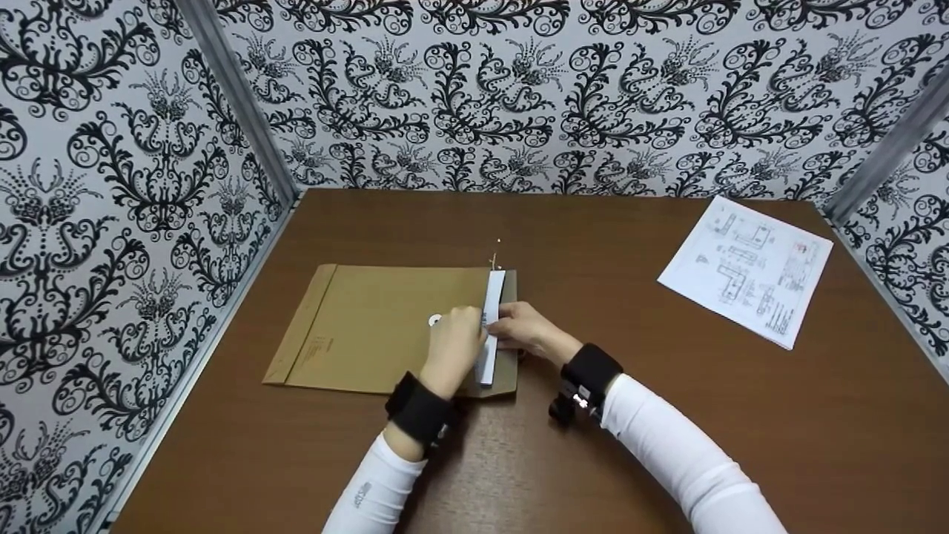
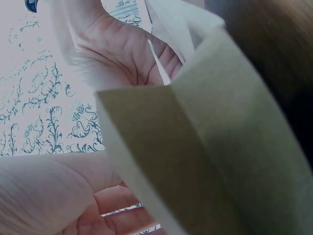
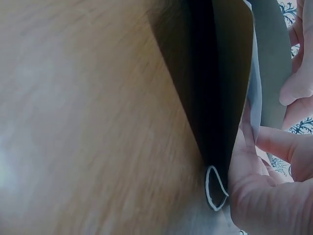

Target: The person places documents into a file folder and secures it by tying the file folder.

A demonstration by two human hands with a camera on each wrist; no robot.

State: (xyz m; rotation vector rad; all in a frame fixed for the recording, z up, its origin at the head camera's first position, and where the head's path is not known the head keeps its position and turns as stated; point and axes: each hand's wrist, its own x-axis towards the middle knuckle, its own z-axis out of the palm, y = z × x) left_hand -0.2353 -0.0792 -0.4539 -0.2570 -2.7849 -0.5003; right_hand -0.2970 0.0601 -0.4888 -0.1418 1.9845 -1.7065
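Observation:
A brown kraft envelope [image 1: 385, 326] lies on the table, a round white button [image 1: 435, 320] on its face. White paper [image 1: 494, 297] shows along its right, open end. My left hand [image 1: 454, 341] grips the envelope near that end; in the left wrist view its fingers [image 2: 124, 218] pass behind the cardboard. From the right, my right hand [image 1: 530, 326] pinches the white paper at the opening. The right wrist view has its thumb [image 3: 279, 142] on the sheet's edge. How far the paper reaches inside is hidden.
A stack of printed technical drawings [image 1: 745, 271] lies at the back right of the brown table [image 1: 593, 245]. A thin string loop [image 3: 215, 188] hangs by the envelope's edge. Patterned walls [image 1: 519, 89] enclose the table at the back and sides.

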